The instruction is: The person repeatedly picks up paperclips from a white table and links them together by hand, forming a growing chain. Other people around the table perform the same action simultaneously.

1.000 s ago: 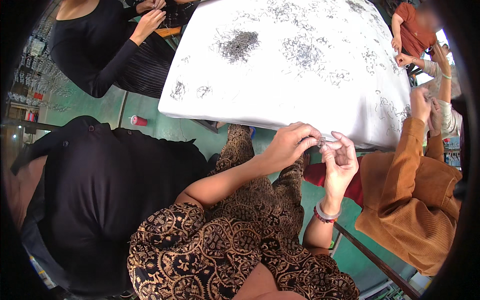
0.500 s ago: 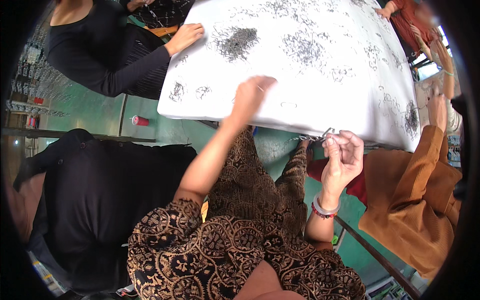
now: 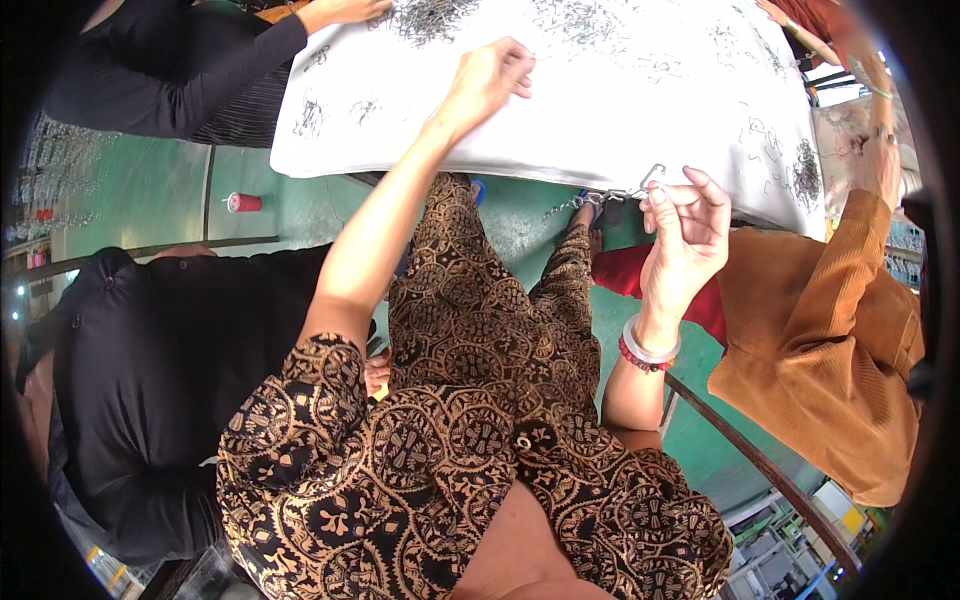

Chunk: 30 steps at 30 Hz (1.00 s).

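My right hand (image 3: pixel 685 225) is in front of the table's near edge, its thumb and index finger pinching a short chain of silvery metal links (image 3: pixel 615 196). The chain trails off to the left, and a bent link stands up at the pinched end. My left hand (image 3: pixel 488 82) hovers over the white tabletop (image 3: pixel 570 145) with its fingers curled together; whether something small sits between them is hidden. Beyond it lie a dark pile of small bent wire pieces (image 3: pixel 428 18) and a looser scatter of wire pieces (image 3: pixel 590 22).
Smaller clusters of wire pieces lie at the table's left (image 3: pixel 310 117) and right (image 3: pixel 806 172). A person in black (image 3: pixel 190 390) is close on my left, another in a brown jacket (image 3: pixel 810 350) on my right. A red cup (image 3: pixel 244 203) stands on the green floor.
The whole view has shifted, with the table sitting higher in it. My left hand has reached farther across the table. My right hand still holds the chain, its index finger now more raised.
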Each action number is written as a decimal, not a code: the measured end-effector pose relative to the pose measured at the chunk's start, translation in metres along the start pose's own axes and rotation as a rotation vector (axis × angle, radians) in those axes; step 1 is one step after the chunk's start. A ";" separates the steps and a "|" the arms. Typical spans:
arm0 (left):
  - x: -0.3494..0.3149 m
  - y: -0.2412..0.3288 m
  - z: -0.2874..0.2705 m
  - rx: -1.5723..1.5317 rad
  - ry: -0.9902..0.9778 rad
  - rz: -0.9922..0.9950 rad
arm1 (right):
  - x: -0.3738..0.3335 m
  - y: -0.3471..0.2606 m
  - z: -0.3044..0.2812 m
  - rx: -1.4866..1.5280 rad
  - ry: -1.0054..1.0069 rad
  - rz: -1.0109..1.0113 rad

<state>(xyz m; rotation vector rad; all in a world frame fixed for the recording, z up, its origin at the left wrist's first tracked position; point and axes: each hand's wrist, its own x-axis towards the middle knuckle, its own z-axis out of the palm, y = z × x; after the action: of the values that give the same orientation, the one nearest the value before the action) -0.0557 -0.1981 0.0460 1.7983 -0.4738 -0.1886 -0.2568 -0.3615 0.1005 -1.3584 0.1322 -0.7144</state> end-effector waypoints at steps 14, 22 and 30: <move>-0.085 0.100 0.065 -0.395 -0.119 0.126 | -0.012 0.007 0.006 -0.145 0.053 0.023; -0.098 0.109 0.055 -0.317 -0.157 0.290 | 0.028 0.002 -0.012 -0.439 0.059 0.099; -0.117 0.114 0.062 -0.195 -0.205 0.347 | 0.169 0.147 0.025 -0.909 -0.550 -0.330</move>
<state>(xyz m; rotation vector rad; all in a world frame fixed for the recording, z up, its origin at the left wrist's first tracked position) -0.2090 -0.2289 0.1235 1.4865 -0.8742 -0.1710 -0.0549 -0.4258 0.0238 -2.4429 -0.2468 -0.5304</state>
